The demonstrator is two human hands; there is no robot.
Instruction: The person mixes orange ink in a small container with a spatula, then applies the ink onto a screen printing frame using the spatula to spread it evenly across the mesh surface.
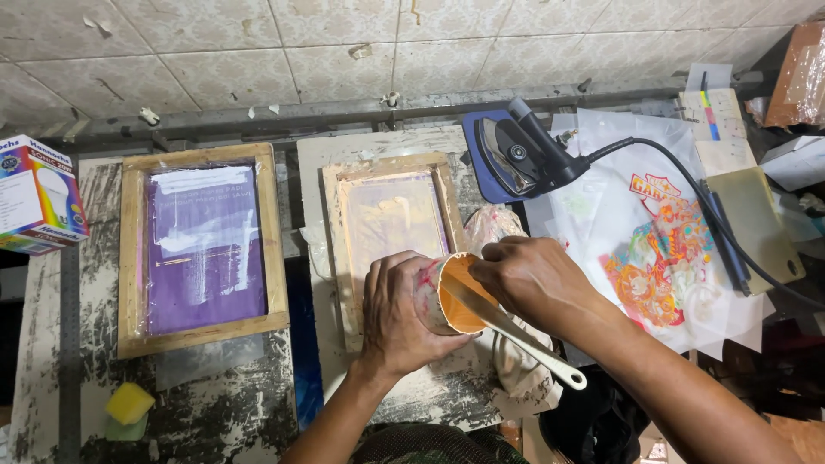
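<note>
Currently the left hand (397, 316) grips a tilted cup (447, 296) of orange ink while the right hand (526, 279) clasps a spatula (516, 335), probably scooping ink out, so the next move calls for steadiness over the wooden screen frame (391, 215).

left hand (397, 320): grips tilted round paint-stained cup (447, 296)
right hand (530, 279): holds white plastic spatula (516, 333) inside cup
beyond hands: 1 pale wooden screen frame (337, 249)
</note>
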